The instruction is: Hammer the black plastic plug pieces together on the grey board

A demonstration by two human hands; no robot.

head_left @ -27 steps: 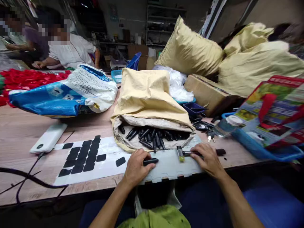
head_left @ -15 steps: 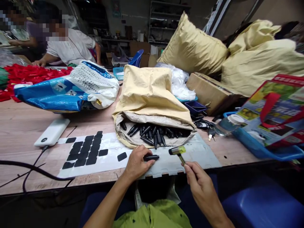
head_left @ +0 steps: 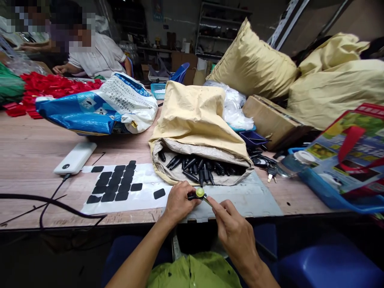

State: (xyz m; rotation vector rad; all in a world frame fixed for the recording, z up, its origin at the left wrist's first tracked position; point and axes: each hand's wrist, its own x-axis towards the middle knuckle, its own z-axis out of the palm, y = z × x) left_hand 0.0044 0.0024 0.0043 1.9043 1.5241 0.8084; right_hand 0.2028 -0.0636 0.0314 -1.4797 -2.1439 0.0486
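Black part [head_left: 192, 196] between both hands [head_left: 180, 202]

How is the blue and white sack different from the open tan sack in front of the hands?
The blue and white sack is glossy and printed; the tan sack is plain and matte. The tan sack's mouth gapes, showing black pieces; the blue and white sack shows no contents. Both lie on the wooden table.

No text can be read with certainty. The blue and white sack [head_left: 102, 106], far beyond the left hand [head_left: 178, 202], carries dense printed lines, too small to read. The colourful bag [head_left: 348, 152], far to the right of the right hand [head_left: 235, 232], shows printed pictures and blurred lettering only.
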